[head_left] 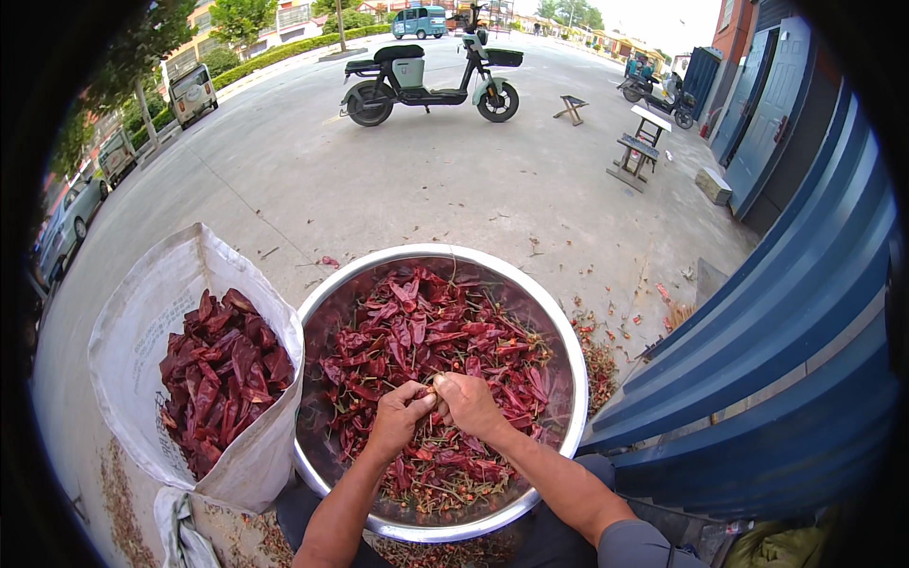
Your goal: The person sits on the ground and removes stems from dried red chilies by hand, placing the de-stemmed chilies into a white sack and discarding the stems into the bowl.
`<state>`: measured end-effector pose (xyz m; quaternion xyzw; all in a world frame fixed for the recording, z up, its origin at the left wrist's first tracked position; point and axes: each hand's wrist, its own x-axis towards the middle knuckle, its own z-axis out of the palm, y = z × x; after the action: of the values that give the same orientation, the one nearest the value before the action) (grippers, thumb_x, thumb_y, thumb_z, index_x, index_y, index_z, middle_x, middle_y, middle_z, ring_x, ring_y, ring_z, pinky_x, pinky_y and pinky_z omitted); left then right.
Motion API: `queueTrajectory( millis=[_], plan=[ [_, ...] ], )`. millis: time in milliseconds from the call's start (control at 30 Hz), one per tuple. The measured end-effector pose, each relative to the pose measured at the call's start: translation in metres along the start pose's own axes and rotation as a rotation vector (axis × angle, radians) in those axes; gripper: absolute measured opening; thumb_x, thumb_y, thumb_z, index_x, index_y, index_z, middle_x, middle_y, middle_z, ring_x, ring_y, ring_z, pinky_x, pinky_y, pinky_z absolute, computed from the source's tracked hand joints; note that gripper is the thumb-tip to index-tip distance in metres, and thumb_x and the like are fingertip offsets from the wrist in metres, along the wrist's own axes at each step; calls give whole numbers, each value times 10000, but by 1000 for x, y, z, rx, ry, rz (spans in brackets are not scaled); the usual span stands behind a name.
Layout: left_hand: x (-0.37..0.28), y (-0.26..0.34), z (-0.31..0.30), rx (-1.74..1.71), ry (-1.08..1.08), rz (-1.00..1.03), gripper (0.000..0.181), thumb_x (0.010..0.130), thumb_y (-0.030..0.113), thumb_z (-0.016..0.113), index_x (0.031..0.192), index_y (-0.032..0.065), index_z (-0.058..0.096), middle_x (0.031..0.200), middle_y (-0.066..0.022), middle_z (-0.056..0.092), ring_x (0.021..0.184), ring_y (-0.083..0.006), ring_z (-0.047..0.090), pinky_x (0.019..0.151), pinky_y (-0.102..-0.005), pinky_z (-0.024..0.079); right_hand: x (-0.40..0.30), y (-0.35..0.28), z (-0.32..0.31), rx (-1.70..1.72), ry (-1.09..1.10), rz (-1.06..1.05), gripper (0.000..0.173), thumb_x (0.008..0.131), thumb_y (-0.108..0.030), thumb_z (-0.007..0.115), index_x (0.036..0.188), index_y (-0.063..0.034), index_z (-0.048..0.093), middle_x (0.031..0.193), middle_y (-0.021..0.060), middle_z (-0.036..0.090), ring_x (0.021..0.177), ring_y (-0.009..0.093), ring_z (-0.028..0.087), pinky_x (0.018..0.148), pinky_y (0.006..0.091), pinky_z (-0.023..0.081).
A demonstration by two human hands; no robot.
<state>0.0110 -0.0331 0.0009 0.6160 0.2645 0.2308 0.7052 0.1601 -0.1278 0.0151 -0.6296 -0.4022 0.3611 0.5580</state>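
Note:
Over a wide stainless-steel basin (577, 341), my left hand (398, 417) and my right hand (470, 405) meet at the fingertips. Pinched between them is a small piece of dried chili pepper (429, 391), mostly hidden by the thumbs and fingers. Dark red dried chilies (419, 330), many with stems, fill the basin below. Loose stems and caps (444, 491) gather along its near side. Left of the basin stands a white woven sack (153, 334), its mouth wide and its rim against the basin. Dried chili pods (227, 369) lie inside it, with few stems showing.
Blue corrugated metal sheeting (738, 397) rises close on the right. Chili scraps (600, 362) litter the concrete around the basin. Farther off are an electric scooter (433, 82), a folding stool (570, 108) and small benches (634, 160). Vehicles (190, 92) stand along the left.

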Motion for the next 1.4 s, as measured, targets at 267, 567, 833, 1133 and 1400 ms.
queueTrajectory(
  millis=[267,567,833,1133,1400],
  plan=[
    [32,-37,-45,697,366,302,199,786,21,723,953,10,615,908,-109,589,838,-262,587,768,-363,473,22,-13,-52,658,187,124,246,1058,-221,474,1110,-9,586,946,103,671,757,143,671,606,268,541],
    [40,-112,-105,1194,315,-174,528,804,30,584,1323,115,629,1140,-221,668,1082,-432,635,938,-500,515,17,-1,-33,695,-3,255,201,1033,-147,554,1189,-24,587,981,48,621,764,94,620,586,238,527],
    [11,-58,-36,1178,-115,-53,319,734,152,759,1047,97,754,1016,-184,698,949,-385,672,845,-454,535,20,5,-31,296,11,312,366,1040,-372,603,905,-32,612,784,78,631,711,154,628,590,316,502],
    [-2,6,-20,436,60,-17,259,840,46,721,1098,39,688,859,-46,660,775,-121,595,718,-288,493,20,25,-15,-606,-188,69,424,1035,-407,577,971,4,654,745,161,647,715,296,644,689,445,500],
    [3,16,-18,386,104,-42,248,867,45,713,1102,35,635,835,15,606,725,-63,536,642,-255,456,12,22,-10,-664,-176,-65,271,961,-308,652,990,-43,699,787,171,684,763,368,705,686,508,526]
  ],
)
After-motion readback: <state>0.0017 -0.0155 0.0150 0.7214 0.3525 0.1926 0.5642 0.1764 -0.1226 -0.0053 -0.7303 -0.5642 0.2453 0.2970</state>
